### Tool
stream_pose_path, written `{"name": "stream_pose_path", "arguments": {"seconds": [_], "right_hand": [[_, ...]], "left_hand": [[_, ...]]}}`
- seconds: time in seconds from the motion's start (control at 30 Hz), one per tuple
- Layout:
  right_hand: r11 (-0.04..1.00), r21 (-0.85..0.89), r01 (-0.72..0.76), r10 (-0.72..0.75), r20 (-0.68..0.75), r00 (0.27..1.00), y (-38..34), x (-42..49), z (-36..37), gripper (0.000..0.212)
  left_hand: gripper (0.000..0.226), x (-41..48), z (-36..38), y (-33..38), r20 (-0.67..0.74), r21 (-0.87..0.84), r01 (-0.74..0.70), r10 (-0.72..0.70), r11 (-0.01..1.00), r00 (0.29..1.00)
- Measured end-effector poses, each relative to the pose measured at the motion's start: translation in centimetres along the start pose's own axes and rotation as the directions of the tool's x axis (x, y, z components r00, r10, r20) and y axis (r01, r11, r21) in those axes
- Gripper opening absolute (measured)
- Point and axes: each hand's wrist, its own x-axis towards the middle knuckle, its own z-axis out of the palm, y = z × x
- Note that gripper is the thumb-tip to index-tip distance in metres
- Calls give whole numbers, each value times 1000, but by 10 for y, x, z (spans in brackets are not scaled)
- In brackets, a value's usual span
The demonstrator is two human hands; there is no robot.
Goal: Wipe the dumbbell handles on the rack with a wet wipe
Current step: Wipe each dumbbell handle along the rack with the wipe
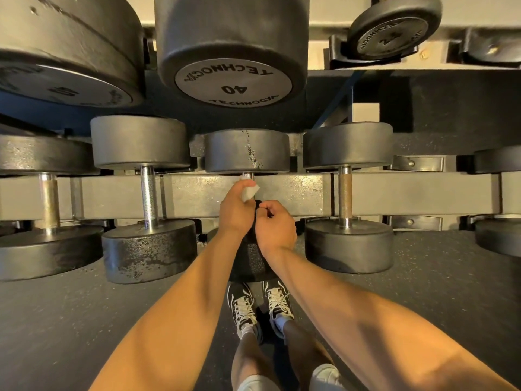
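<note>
My left hand grips a white wet wipe wrapped round the handle of the middle dumbbell on the lower rack rail; only the top of that handle shows. My right hand sits just right of it, fingers curled over the near black head of the same dumbbell, close to the handle. What the right fingers hold is hidden. Neighbouring handles stand bare: a knurled chrome handle to the left and a duller handle to the right.
A grey rack rail runs across under the handles. Large dumbbells, one marked 40, hang on the upper tier just above. More dumbbells fill the far left and right. My shoes stand on dark rubber floor.
</note>
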Motion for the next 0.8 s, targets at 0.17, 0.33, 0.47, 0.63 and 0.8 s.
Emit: {"name": "stream_pose_path", "arguments": {"seconds": [0.17, 0.33, 0.47, 0.63, 0.8], "right_hand": [[998, 62, -22, 22, 0, 1000, -1, 0, 0, 15], [993, 115, -8, 9, -2, 1000, 3, 0, -1, 15], [995, 68, 72, -73, 7, 997, 8, -2, 0, 20], [995, 42, 87, -90, 90, 992, 12, -5, -7, 23], [967, 256, 1, -89, 336, 938, -3, -10, -22, 29]], "left_hand": [[30, -14, -13, -10, 124, 128, 7, -23, 992, 992], [32, -23, -19, -16, 153, 183, 59, -88, 981, 984], [26, -26, -21, -19, 191, 282, 39, -96, 959, 977], [26, -37, -23, -23, 70, 135, 43, -53, 990, 996], [27, -56, -32, -12, 27, -163, -42, 47, 986, 999]]}}
